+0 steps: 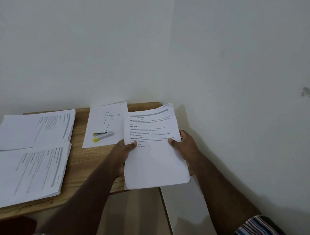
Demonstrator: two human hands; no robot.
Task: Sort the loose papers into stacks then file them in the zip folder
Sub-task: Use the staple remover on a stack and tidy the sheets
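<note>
Holding a sheaf of printed papers (154, 152) w/ both hands, the person keeps it over the right end of the wooden table (82, 165), near the wall corner. Left hand (123, 153) grips the left edge, thumb on top of the page at about mid height, other fingers hidden under the sheets. Right hand (185, 148) grips the right edge the same way, thumb on the printed face, fingers behind. So the sheaf sits between the two hands, its upper half w/ text above the thumbs and the blank lower half hanging below them, past the table's front edge.

Just left of the held sheaf lies a sheet w/ a line drawing of a standing figure (105, 124), flat on the table, and a stapler w/ yellow ends (102, 135) rests on it. Further left are 2 stacks: a far stack (37, 130) and a near stack (29, 172), both flat, text turned sideways, approx. touching each other.
</note>
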